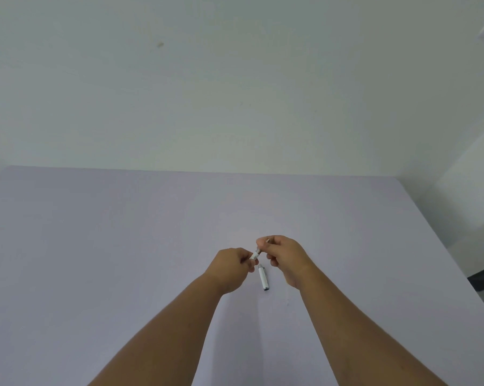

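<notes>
Both my hands hold a small white pen part (pixel 256 254) just above the pale lilac table (pixel 123 246). My left hand (pixel 231 270) pinches its lower end with curled fingers. My right hand (pixel 281 257) pinches its upper end, where a thin tip shows between the fingers. Most of the piece is hidden by my fingers. A second white pen piece (pixel 263 278), a short tube with a dark end, lies flat on the table between my wrists, untouched.
A plain white wall (pixel 235 93) rises behind the table's far edge. The table's right edge (pixel 444 252) runs diagonally, with dark floor beyond it at the far right.
</notes>
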A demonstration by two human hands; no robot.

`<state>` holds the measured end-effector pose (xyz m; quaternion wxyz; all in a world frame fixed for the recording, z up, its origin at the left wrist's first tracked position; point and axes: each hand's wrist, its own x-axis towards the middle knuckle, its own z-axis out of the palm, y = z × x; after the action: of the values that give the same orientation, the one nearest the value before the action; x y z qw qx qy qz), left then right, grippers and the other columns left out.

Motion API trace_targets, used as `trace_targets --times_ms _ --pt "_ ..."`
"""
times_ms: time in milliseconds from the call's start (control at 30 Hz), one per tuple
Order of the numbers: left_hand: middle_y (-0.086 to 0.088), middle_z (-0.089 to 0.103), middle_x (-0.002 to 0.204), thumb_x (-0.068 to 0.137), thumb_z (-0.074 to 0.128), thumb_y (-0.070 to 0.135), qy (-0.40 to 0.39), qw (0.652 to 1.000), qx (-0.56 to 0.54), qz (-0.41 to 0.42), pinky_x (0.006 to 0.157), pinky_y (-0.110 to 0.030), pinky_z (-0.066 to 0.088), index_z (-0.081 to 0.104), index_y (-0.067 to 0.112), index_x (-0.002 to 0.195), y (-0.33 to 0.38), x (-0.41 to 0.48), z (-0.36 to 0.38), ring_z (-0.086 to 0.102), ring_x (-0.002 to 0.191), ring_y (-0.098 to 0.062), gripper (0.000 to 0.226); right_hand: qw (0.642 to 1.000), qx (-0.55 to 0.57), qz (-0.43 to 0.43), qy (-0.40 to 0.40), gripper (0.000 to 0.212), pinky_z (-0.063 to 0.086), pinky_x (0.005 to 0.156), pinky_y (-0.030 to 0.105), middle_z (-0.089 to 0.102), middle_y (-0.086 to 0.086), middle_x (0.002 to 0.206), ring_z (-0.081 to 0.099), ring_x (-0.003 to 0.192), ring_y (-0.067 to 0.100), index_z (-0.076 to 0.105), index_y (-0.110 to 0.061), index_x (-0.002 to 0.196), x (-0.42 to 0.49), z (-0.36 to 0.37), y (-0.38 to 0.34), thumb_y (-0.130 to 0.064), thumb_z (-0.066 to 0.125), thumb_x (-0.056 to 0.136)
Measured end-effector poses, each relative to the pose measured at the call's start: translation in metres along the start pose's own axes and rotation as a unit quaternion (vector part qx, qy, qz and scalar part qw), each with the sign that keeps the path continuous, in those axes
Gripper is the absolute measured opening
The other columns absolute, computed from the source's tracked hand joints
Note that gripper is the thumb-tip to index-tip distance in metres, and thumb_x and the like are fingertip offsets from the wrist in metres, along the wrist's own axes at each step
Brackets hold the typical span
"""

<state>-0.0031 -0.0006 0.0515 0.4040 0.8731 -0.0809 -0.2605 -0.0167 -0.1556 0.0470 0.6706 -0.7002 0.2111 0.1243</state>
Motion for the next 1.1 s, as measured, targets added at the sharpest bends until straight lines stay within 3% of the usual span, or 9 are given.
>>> trace_targets --times_ms 167,333,567,733,800,900,1033,1100 --pt "0.011 0.061 0.079 0.094 0.043 0.020 -0.005 1.000 0.014 0.001 0.070 -0.026 0.048 0.067 0.017 0.101 -0.003 -0.001 0.002 0.053 0.068 -0.009 0.026 0.997 -0.070 0.020 0.014 0.022 0.041 0.065 0.026 0.062 -0.002 0.075 0.050 0.068 0.012 0.065 -0.013 0.077 -0.001 0.002 -0.002 -0.034 0.070 0.081" --pt "0.003 0.064 0.087 0.094 0.043 0.020 0.009 1.000 0.015 0.006 0.069 -0.026 0.046 0.068 0.015 0.101 0.001 -0.002 0.002 0.055 0.074 -0.015 0.027 1.000 -0.016 -0.004 0.017 0.006 0.043 0.069 0.026 0.064 -0.003 0.076 0.050 0.070 0.012 0.068 -0.015 0.082 -0.002 0.002 -0.002 -0.021 0.068 0.084" --pt "-0.003 0.064 0.089 0.094 0.047 0.024 0.044 0.999 0.019 -0.004 0.067 -0.028 0.044 0.070 0.010 0.099 -0.002 -0.001 0.009 0.054 0.074 -0.019 0.028 0.997 -0.051 0.006 0.053 0.013 0.041 0.069 0.026 0.067 -0.005 0.074 0.052 0.068 0.007 0.067 -0.019 0.069 0.003 0.009 -0.006 -0.021 0.071 0.081" --pt "-0.002 0.064 0.090 0.093 0.047 0.021 0.018 0.999 -0.032 -0.034 0.071 -0.030 0.048 0.069 0.010 0.101 -0.006 0.003 0.010 0.055 0.073 -0.018 0.027 0.997 -0.063 0.010 0.044 0.012 0.047 0.070 0.026 0.067 -0.004 0.077 0.055 0.070 0.010 0.069 -0.016 0.077 0.006 0.009 -0.001 -0.027 0.069 0.083" --pt "0.001 0.064 0.088 0.093 0.046 0.021 0.024 0.996 -0.064 -0.054 0.065 -0.024 0.048 0.068 0.013 0.103 -0.011 0.005 0.010 0.056 0.070 -0.014 0.025 0.994 -0.071 0.014 0.078 0.020 0.052 0.073 0.029 0.067 -0.001 0.084 0.058 0.074 0.013 0.068 -0.013 0.086 0.011 0.007 0.004 -0.032 0.063 0.086" --pt "0.003 0.062 0.082 0.093 0.049 0.026 0.042 0.989 -0.112 -0.082 0.061 -0.022 0.049 0.067 0.017 0.103 -0.018 0.006 0.011 0.058 0.066 -0.008 0.023 0.974 -0.166 0.008 0.156 0.019 0.051 0.075 0.033 0.066 0.003 0.092 0.058 0.079 0.018 0.067 -0.010 0.093 0.018 0.004 0.014 -0.025 0.056 0.088" --pt "-0.005 0.067 0.087 0.093 0.052 0.029 0.039 0.980 -0.164 -0.107 0.076 -0.034 0.057 0.067 0.014 0.107 -0.027 0.006 0.014 0.062 0.071 -0.015 0.025 0.936 -0.334 0.039 0.100 0.007 0.048 0.058 0.027 0.065 0.001 0.085 0.059 0.066 0.015 0.060 -0.015 0.077 0.020 0.015 0.037 -0.019 0.060 0.083" --pt "-0.009 0.070 0.095 0.092 0.052 0.029 0.038 0.980 -0.163 -0.107 0.082 -0.037 0.057 0.067 0.014 0.106 -0.030 0.007 0.015 0.063 0.074 -0.016 0.025 0.926 -0.365 0.043 0.093 0.013 0.051 0.068 0.031 0.066 0.005 0.094 0.065 0.081 0.022 0.057 -0.014 0.084 0.022 0.023 0.049 -0.023 0.067 0.082"
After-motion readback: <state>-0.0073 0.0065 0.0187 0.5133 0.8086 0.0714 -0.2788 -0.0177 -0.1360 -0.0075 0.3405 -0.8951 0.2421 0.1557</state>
